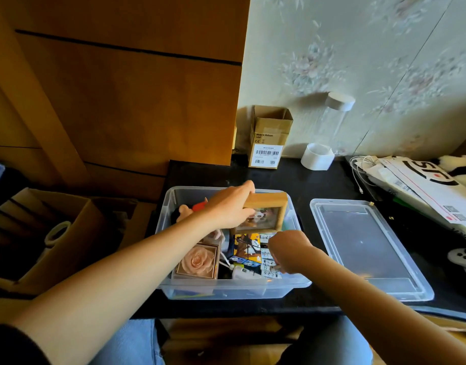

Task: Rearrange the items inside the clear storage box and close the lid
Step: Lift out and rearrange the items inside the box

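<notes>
Head view: the box [226,288] is sitting open on the black table [300,177], its long axis running from 6 to 12 o'clock, with its near rim close to the table's front edge. Inside, a rose case [197,260] is lying at the 7 o'clock corner, a plush toy [185,210] is resting at 11 o'clock, a printed carton [249,250] is lying in the middle, and a white charger [242,272] is sitting by the near wall.

The left hand [230,206] is gripping a wooden frame [266,214] by its left edge, thumb in front and fingers behind. The frame is standing upright against the far 1 o'clock part of the box, picture facing the camera, its long side running 9 to 3 o'clock.

The right hand [288,250] is curled closed over the carton's right edge near the 4 o'clock wall; I cannot tell what, if anything, it is pinching.

The lid [369,248] is lying flat at 3 o'clock from the box, just beside it and not touching, pointing the same way. Beyond it at 2 o'clock papers [421,185] are crowding the table. At 12 o'clock a cardboard box [268,138] and a clear bottle [329,127] are standing by the wall, leaving bare table between them and the box.
</notes>
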{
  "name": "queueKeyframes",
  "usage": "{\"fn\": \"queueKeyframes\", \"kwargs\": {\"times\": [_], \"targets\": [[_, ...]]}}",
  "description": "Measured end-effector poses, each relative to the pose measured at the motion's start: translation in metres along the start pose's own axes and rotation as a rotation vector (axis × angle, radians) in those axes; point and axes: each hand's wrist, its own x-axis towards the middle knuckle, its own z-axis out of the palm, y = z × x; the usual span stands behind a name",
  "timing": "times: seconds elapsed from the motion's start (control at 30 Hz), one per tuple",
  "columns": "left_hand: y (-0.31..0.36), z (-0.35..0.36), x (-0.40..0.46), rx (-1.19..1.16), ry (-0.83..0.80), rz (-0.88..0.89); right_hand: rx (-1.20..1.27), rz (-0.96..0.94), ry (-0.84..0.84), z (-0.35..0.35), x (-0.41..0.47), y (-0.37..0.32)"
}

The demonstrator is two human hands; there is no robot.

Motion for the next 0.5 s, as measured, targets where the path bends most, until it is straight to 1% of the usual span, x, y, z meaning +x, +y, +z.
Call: {"fn": "queueKeyframes", "kwargs": {"times": [0.17, 0.27, 0.43, 0.5], "targets": [[-0.013, 0.001, -0.004, -0.072, 0.036, -0.001, -0.042, -0.045, -0.212, 0.006, 0.024, -0.013], [-0.015, 0.003, 0.001, -0.072, 0.042, 0.012, -0.045, -0.068, -0.281, 0.009, 0.035, -0.014], [-0.018, 0.003, 0.012, -0.070, 0.020, 0.042, -0.036, -0.176, -0.467, 0.013, 0.044, -0.011], [-0.019, 0.005, 0.015, -0.081, 0.013, 0.062, -0.018, -0.197, -0.470, 0.022, 0.047, -0.011]]}}
